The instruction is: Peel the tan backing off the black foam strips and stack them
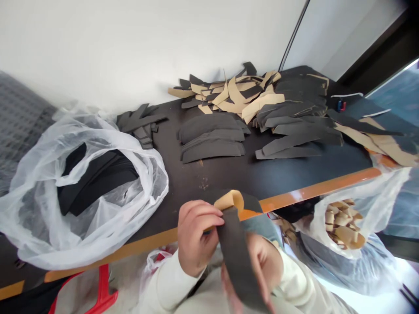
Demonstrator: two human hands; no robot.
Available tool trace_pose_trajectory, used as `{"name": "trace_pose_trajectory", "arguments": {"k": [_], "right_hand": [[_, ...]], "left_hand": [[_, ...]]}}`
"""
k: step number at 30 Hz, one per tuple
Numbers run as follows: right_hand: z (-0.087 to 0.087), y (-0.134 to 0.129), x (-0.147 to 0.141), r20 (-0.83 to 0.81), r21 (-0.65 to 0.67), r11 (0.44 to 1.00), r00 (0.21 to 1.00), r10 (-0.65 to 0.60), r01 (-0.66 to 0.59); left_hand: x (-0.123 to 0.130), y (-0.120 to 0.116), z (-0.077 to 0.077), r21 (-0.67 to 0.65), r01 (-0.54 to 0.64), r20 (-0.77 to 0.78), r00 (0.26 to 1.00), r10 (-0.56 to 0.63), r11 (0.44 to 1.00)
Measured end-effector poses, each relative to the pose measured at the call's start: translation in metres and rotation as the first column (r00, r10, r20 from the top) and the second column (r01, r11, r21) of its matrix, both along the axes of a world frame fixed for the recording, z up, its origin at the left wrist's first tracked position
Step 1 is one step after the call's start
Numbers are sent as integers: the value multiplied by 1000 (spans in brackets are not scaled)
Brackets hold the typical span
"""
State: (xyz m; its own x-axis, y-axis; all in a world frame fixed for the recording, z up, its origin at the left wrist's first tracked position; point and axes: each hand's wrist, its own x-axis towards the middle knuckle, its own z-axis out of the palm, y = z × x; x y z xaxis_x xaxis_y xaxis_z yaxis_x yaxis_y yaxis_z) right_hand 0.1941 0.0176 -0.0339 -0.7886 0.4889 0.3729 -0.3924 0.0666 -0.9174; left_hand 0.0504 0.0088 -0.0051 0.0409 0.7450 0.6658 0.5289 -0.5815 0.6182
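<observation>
A curved black strip (pixel 236 257) is held upright in front of my body, close to the table's front edge. Tan backing paper (pixel 233 199) curls away at its upper end. My left hand (pixel 197 235) is closed in a pinch on this curling paper, its fingertips against the top corner of the strip. Lower down, my right hand (pixel 264 264) grips the black strip, with fingers on both sides of it. Behind the held strip, another dark piece (pixel 251 203) lies at the table edge.
On the table (pixel 170 150) are stacked black strips (pixel 212 146), a bigger black pile (pixel 294 117) and loose tan-backed pieces (pixel 234 96). An open plastic bag (pixel 153 174) with black pieces stands left. Another bag (pixel 386 192), below right, holds curled tan paper (pixel 345 222).
</observation>
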Motion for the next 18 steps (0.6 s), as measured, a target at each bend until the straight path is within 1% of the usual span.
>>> {"name": "trace_pose_trajectory", "arguments": {"k": [2,3,4,5,6,7,8,9,10,11,13,14,16,18], "right_hand": [[12,10,13,-5,68,985,987,160,-160],[16,15,21,-8,85,972,976,219,-218],[18,20,30,31,95,973,977,210,-212],[19,24,39,66,84,989,991,119,-124],[19,25,47,90,53,998,995,-41,36],[18,25,52,113,15,972,965,-235,235],[17,24,56,141,-12,904,896,-422,428],[17,21,57,175,-12,821,809,-561,571],[18,19,57,210,15,754,735,-644,657],[19,17,54,251,66,716,683,-686,695],[23,14,46,323,164,666,599,-733,727],[24,15,42,342,183,626,548,-763,758],[23,17,36,363,163,551,469,-805,819],[19,21,34,375,62,509,453,-809,859]], "left_hand": [[-5,4,0,29,-15,7,1000,15,999],[-8,5,0,40,-7,-7,1000,7,999],[-11,6,0,51,14,-27,1000,-13,999],[-13,7,-1,61,41,-47,998,-38,997],[-16,8,-3,68,67,-64,996,-63,995],[-17,8,-5,75,94,-74,993,-88,993],[-18,9,-8,82,119,-83,990,-113,989],[-18,9,-11,90,141,-91,987,-132,986],[-17,9,-14,99,166,-106,982,-155,981],[-16,9,-16,107,196,-128,975,-182,975],[-13,9,-20,120,257,-174,956,-234,959],[-11,10,-21,127,286,-191,946,-260,950],[-7,10,-21,157,333,-215,930,-297,930],[-2,10,-20,200,377,-211,918,-336,904]]}}
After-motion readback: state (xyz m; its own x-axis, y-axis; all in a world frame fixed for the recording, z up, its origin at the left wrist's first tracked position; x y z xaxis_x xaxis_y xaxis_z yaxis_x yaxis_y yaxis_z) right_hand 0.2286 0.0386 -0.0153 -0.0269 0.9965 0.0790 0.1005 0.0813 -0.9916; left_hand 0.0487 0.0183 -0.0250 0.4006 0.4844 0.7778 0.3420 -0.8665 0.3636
